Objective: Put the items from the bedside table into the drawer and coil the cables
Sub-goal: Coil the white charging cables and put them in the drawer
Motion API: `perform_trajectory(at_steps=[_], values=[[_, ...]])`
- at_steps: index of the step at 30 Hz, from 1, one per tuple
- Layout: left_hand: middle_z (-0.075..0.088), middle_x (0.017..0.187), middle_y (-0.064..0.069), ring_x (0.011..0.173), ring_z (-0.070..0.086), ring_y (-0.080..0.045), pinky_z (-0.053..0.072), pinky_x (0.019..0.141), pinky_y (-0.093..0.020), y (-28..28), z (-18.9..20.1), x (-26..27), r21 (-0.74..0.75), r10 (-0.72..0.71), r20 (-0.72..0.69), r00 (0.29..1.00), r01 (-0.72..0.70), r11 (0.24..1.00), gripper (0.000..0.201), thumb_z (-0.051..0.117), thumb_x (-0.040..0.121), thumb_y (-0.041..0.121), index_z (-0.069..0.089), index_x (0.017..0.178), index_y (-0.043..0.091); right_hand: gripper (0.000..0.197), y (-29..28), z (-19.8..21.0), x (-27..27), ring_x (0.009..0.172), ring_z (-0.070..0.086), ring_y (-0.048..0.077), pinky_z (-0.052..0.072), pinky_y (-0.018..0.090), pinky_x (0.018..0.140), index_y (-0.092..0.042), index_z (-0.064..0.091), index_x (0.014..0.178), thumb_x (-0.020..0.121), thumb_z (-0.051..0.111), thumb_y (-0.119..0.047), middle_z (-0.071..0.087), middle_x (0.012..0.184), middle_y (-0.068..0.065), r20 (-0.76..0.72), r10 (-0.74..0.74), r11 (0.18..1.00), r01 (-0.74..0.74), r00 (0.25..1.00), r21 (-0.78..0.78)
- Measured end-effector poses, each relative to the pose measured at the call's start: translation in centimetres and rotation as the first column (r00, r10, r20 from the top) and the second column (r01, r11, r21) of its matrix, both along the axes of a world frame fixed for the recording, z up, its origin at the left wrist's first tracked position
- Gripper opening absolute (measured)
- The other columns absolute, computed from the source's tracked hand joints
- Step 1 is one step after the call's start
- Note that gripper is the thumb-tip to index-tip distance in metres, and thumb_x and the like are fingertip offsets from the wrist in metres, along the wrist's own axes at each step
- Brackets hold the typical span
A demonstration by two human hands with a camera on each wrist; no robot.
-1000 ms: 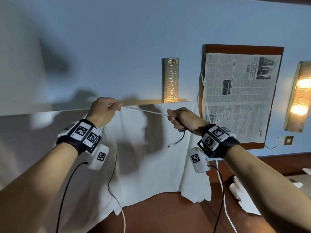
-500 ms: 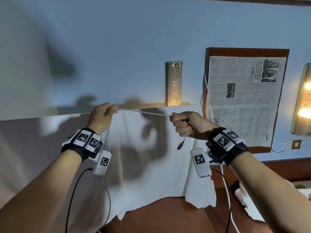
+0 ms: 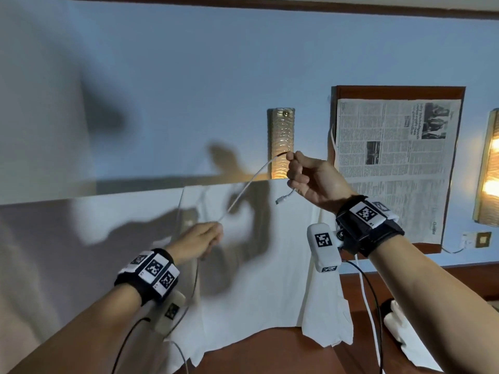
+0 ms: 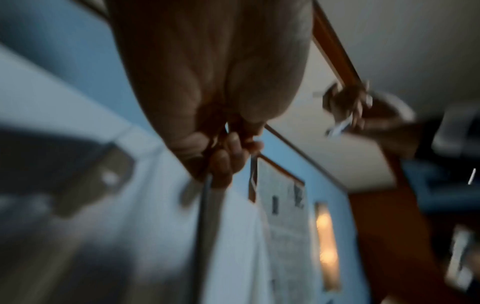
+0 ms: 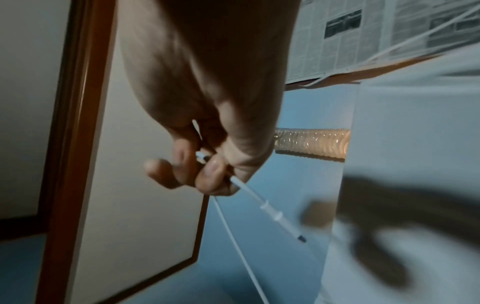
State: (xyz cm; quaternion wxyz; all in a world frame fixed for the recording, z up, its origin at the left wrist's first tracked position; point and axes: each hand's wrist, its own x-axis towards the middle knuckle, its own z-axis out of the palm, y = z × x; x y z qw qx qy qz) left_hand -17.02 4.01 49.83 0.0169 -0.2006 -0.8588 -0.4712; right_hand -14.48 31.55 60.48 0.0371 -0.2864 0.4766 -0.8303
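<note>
The white cable (image 3: 244,194) is held up in the air before the blue wall (image 3: 162,76), pinched near its plug by the right hand (image 3: 310,179) and gripped lower down by the left hand (image 3: 197,240), both grips closed round it.

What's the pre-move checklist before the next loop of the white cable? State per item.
1. Right hand grip on white cable: ok, fingers curled round it near the plug end.
2. Left hand grip on the cable: ok, pinched farther down.
3. Plug hanging free below the right hand: ok.
4. Span between the hands free of knots: ok, one smooth arc.
5. Cable tail below the left hand clear of the wrist camera wire: cannot tell, they overlap in the head view.
6. Loops already formed: not ok, none visible.
</note>
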Motion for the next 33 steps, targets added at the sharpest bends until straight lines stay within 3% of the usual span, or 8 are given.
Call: perform_trajectory(at_steps=[4,11,12,13,14,18,22,33], values=[[0.030,0.054,0.001,0.045,0.020,-0.014,0.017,0.049,-0.027,3.7,1.4,4.1,-0.310,-0.247,0.288,0.925,0.334,0.890,0.044,0.037,0.096,0.048,0.046,0.064,0.019,0.026,-1.5,-0.4,0.0,0.056,0.060,0.013,0.050,0.017,0.056,-0.005,0.060,0.095,0.103,0.038,-0.016,0.069,0.070,0.004,-0.187,-0.192,0.932,0.238,0.964,0.274],[0.040,0.050,0.016,0.050,0.033,-0.006,0.030,0.057,-0.024,5.8,8.7,6.6,-0.217,-0.308,-0.258,0.916,0.256,0.942,0.035,0.045,0.100,0.031,0.054,0.067,0.023,0.028,-2.7,-1.3,0.3,0.068,0.072,0.019,0.059,0.027,0.066,-0.002,0.063,0.093,0.103,0.040,-0.013,0.074,0.074,0.008,-0.270,-0.207,0.854,0.308,0.941,0.419],[0.043,0.071,0.043,0.052,0.041,0.001,0.033,0.060,-0.015,5.9,9.2,6.7,-0.220,-0.301,-0.349,0.888,0.234,0.947,0.032,0.046,0.101,0.025,0.058,0.072,0.029,0.028,-2.7,-1.3,0.5,0.067,0.072,0.019,0.059,0.026,0.065,0.000,0.063,0.093,0.103,0.039,-0.011,0.074,0.073,0.008,-0.272,-0.196,0.858,0.299,0.942,0.418],[0.037,0.066,0.002,0.054,0.045,0.004,0.033,0.060,-0.009,6.1,9.6,6.7,-0.227,-0.276,-0.447,0.851,0.191,0.955,0.035,0.046,0.101,0.019,0.054,0.070,0.031,0.029,-2.8,-1.4,0.7,0.066,0.071,0.020,0.059,0.027,0.065,0.001,0.063,0.094,0.103,0.038,-0.010,0.073,0.072,0.008,-0.281,-0.178,0.859,0.288,0.943,0.423],[0.050,0.053,0.020,0.054,0.045,0.003,0.033,0.058,-0.008,6.2,9.9,6.7,-0.219,-0.240,-0.539,0.807,0.140,0.966,0.037,0.046,0.101,0.017,0.050,0.066,0.029,0.030,-2.8,-1.5,0.9,0.067,0.071,0.022,0.059,0.028,0.067,0.002,0.063,0.094,0.103,0.037,-0.009,0.073,0.073,0.010,-0.290,-0.157,0.860,0.274,0.944,0.429],[0.050,0.055,0.010,0.056,0.044,-0.006,0.034,0.060,-0.012,6.4,10.7,5.5,-0.126,-0.122,-0.711,0.693,0.046,0.991,0.030,0.047,0.100,0.018,0.052,0.072,0.008,0.027,-3.2,-1.6,1.4,0.064,0.069,0.025,0.056,0.028,0.066,0.000,0.063,0.093,0.100,0.037,-0.003,0.070,0.071,0.013,-0.270,-0.149,0.866,0.257,0.951,0.430],[0.041,0.057,0.002,0.060,0.038,-0.017,0.036,0.061,-0.029,6.6,10.7,4.2,-0.059,-0.012,-0.762,0.648,-0.051,0.997,0.030,0.046,0.098,0.028,0.046,0.070,0.016,0.029,-3.6,-1.7,1.8,0.059,0.065,0.024,0.055,0.029,0.067,-0.004,0.063,0.089,0.101,0.037,-0.009,0.067,0.065,0.012,-0.241,-0.158,0.878,0.248,0.958,0.410],[0.037,0.059,0.001,0.060,0.034,-0.017,0.033,0.059,-0.029,6.3,8.8,2.1,0.069,0.084,-0.682,0.727,-0.050,0.996,0.034,0.046,0.100,0.029,0.044,0.066,0.022,0.035,-4.0,-2.3,1.4,0.070,0.066,0.026,0.053,0.035,0.081,-0.009,0.049,0.077,0.104,0.029,-0.018,0.073,0.083,0.020,-0.021,0.040,0.970,-0.033,0.999,0.243]])
